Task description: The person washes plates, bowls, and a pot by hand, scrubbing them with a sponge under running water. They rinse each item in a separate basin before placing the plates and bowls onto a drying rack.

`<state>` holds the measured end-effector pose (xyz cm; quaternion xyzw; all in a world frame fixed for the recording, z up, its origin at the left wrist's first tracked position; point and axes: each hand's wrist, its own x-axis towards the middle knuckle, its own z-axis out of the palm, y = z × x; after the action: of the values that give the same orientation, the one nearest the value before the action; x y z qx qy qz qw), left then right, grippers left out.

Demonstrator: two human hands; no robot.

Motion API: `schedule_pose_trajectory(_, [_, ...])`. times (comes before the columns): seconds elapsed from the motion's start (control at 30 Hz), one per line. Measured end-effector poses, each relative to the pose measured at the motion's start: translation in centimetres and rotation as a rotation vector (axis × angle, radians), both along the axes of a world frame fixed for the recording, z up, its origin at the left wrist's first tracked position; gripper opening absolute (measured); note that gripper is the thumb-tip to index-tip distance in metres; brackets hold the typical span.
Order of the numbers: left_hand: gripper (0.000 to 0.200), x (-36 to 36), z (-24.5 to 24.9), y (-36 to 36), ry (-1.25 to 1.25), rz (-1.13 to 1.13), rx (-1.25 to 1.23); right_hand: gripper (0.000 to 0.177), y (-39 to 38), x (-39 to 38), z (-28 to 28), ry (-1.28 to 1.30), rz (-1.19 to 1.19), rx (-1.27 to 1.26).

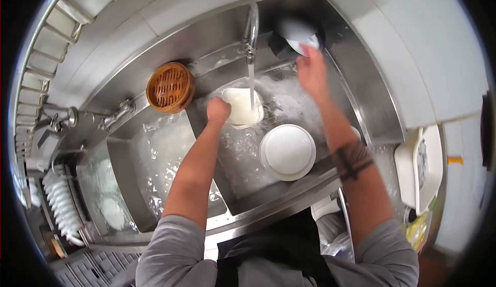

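Observation:
My left hand [219, 110] is closed on the rim of a white square bowl [238, 101], which sits under the running faucet [251, 33]. Water pours straight into the bowl. At the back right corner of the sink, my right hand [312, 72] reaches up to a white dish [304, 44] by a dark round container [281, 46]. Motion blurs this hand, and whether its fingers grip the dish does not show. Between my forearms, a stack of round white plates [288, 152] stands in the foamy basin.
A round bamboo steamer [170, 88] sits on the sink's back ledge. Two more water-filled basins [160, 147] lie to the left, beside a row of white dishes [63, 204]. At the right is a white plastic tub [419, 168]; a wire rack [44, 54] hangs upper left.

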<state>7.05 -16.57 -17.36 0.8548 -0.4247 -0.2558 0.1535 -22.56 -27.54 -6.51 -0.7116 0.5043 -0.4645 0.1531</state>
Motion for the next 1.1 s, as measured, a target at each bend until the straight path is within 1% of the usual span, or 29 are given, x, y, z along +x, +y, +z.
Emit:
schedule_pose_trajectory(0.03, [0.030, -0.5, 0.5, -0.4, -0.136, -0.087, -0.055, 0.045, -3.3, 0.0, 2.2, 0.180, -0.041, -0.089])
schedule_pose_trajectory(0.1, [0.027, -2.6, 1.8, -2.2, -0.169, -0.196, -0.244, 0.050, -9.0, 0.1, 3.6, 0.432, -0.024, 0.092])
schedule_pose_trajectory(0.13, [0.031, -5.0, 5.4, -3.1, -0.124, -0.231, -0.155, 0.050, -11.2, 0.2, 2.4, 0.423, 0.009, 0.095])
schedule_pose_trajectory(0.17, [0.036, -7.3, 8.6, -4.0, -0.075, -0.269, -0.069, 0.051, -13.1, 0.3, 0.8, 0.562, 0.042, 0.117])
schedule_pose_trajectory(0.2, [0.042, -8.2, 7.4, -4.9, -0.305, -0.500, -0.304, 0.053, -14.8, 0.4, 0.0, 0.708, 0.073, 0.134])
schedule_pose_trajectory(0.23, [0.049, -9.2, 7.4, -5.4, -0.539, -0.730, -0.536, 0.056, -16.4, 0.4, 0.2, 0.807, 0.194, 0.293])
schedule_pose_trajectory(0.27, [0.049, -10.2, 7.3, -5.9, -0.538, -0.712, -0.522, 0.056, -17.4, 0.6, 0.0, 0.812, 0.216, 0.293])
schedule_pose_trajectory(0.33, [0.055, -12.4, 11.0, -6.3, -0.165, -0.461, -0.306, 0.056, -18.4, 0.5, -0.6, 0.505, 0.159, 0.380])
schedule_pose_trajectory(0.37, [0.050, -12.2, 8.9, -7.3, -0.083, -0.256, -0.293, 0.048, -14.5, 0.7, 3.3, 0.179, 0.076, 0.408])
schedule_pose_trajectory(0.4, [0.050, -12.0, 9.0, -6.8, -0.075, -0.244, -0.294, 0.044, -11.4, 0.2, 4.8, 0.057, 0.135, 0.349])
schedule_pose_trajectory(0.43, [0.049, -11.3, 9.3, -5.6, 0.426, 0.056, -0.275, 0.039, -8.5, -0.3, 5.7, -0.065, 0.199, 0.285])
schedule_pose_trajectory(0.47, [0.049, -11.2, 9.6, -4.6, 0.922, 0.360, -0.245, 0.034, -4.9, -1.1, 5.6, -0.039, 0.355, 0.198])
schedule_pose_trajectory(0.5, [0.049, -12.1, 9.3, -3.2, 0.924, 0.373, -0.251, 0.041, -2.7, -0.6, 1.2, 0.009, 0.348, 0.094])
schedule_pose_trajectory(0.53, [0.043, -13.2, 8.6, -1.4, 1.114, 0.466, -0.355, 0.045, 0.3, 0.2, -0.3, 0.241, 0.314, 0.195])
schedule_pose_trajectory(0.57, [0.038, -14.0, 7.8, -0.3, 1.302, 0.557, -0.466, 0.046, 1.8, 1.7, -3.7, 0.289, 0.326, 0.307])
schedule_pose_trajectory(0.6, [0.038, -14.4, 6.0, -0.2, 1.298, 0.571, -0.475, 0.047, 3.3, 3.3, -6.1, 0.336, 0.336, 0.419])
schedule_pose_trajectory(0.67, [0.034, -14.8, 1.9, 0.2, 1.001, 0.583, -0.605, 0.048, 6.9, 5.2, -5.9, 0.043, 0.705, 0.889])
schedule_pose_trajectory(0.7, [0.036, -13.7, 2.0, 1.0, 0.835, 0.658, -0.590, 0.051, 8.3, 4.8, -6.5, 0.184, 0.853, 0.695])
schedule_pose_trajectory(0.73, [0.036, -12.6, 3.4, 2.6, 0.846, 0.758, -0.608, 0.054, 8.9, 4.0, -6.6, 0.408, 0.990, 0.483])
schedule_pose_trajectory(0.77, [0.036, -11.8, 3.5, 4.3, 0.774, 0.740, -0.559, 0.057, 9.5, 3.2, -6.7, 0.585, 1.101, 0.233])
schedule_pose_trajectory(0.8, [0.036, -11.2, 3.2, 5.5, 0.700, 0.717, -0.518, 0.057, 9.7, 3.6, -6.5, 0.582, 1.107, 0.229])
schedule_pose_trajectory(0.83, [0.036, -11.6, 2.7, 6.4, 0.694, 0.714, -0.520, 0.058, 9.6, 4.2, -6.5, 0.640, 0.950, 0.326])
schedule_pose_trajectory(0.87, [0.035, -12.5, 2.2, 7.1, 0.590, 0.618, -0.461, 0.058, 9.8, 4.6, -6.6, 0.695, 0.783, 0.423])
schedule_pose_trajectory(0.9, [0.034, -12.8, 2.1, 7.3, 0.488, 0.522, -0.407, 0.053, 10.9, 6.1, -9.8, 0.662, 0.690, 0.395])
schedule_pose_trajectory(0.93, [0.034, -12.2, 2.5, 7.4, 0.491, 0.514, -0.410, 0.048, 12.0, 7.5, -12.9, 0.626, 0.598, 0.370])
schedule_pose_trajectory(1.0, [0.035, -9.8, 3.3, 8.9, 0.605, 0.683, -0.326, 0.035, 14.1, 6.8, -11.6, 0.300, 1.084, 0.448])
schedule_pose_trajectory(1.03, [0.035, -7.1, -0.6, 10.4, 0.541, 0.673, -0.432, 0.029, 13.7, 5.3, -10.2, 0.342, 1.074, 0.258])
schedule_pose_trajectory(1.07, [0.033, -6.4, 0.9, 12.1, 0.664, 0.665, -0.450, 0.024, 13.2, 3.9, -8.7, 0.380, 1.039, 0.066])
schedule_pose_trajectory(1.1, [0.037, -6.5, 2.8, 13.1, 0.776, 0.711, -0.398, 0.024, 12.4, 3.2, -9.1, 0.334, 0.820, -0.016])
